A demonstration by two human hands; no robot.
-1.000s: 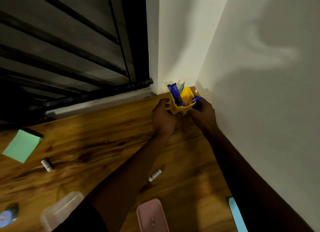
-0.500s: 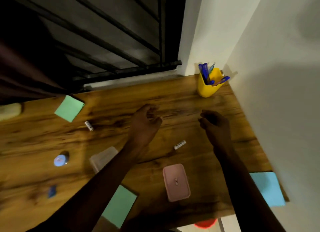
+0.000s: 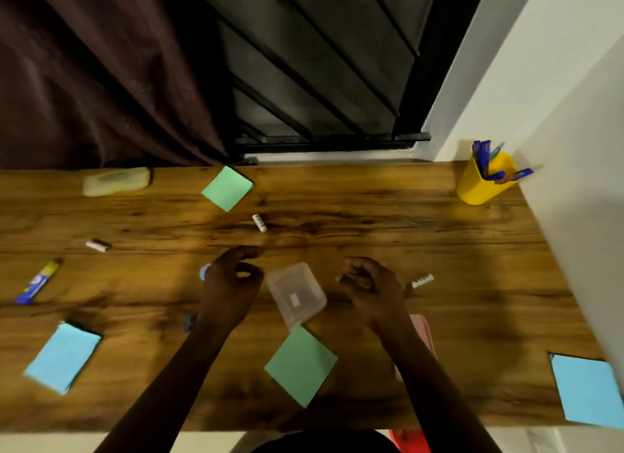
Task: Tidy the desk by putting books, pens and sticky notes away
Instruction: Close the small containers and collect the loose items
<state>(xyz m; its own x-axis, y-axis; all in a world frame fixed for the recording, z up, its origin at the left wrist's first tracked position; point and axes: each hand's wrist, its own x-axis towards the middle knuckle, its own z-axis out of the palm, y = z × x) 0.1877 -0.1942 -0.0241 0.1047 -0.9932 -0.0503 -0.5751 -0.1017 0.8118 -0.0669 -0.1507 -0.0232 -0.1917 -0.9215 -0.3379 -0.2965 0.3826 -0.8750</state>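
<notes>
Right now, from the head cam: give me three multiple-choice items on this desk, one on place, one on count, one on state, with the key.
1. Where does the yellow plastic pen cup stand on the wooden desk?
A. far right corner by the white wall
B. near left edge
C. centre, between the hands

2. How many green square sticky-note pads lie on the desk?
A. one
B. two
C. four

3. What is the state of the left hand and right hand?
A. both gripping the cup
B. one holds a pen
C. both empty, either side of the clear plastic box

Key: 1 A, the cup sits at the far right by the wall. 2 B, one far green pad, one near green pad. 3 C, no object shows in either loosely curled hand.
</notes>
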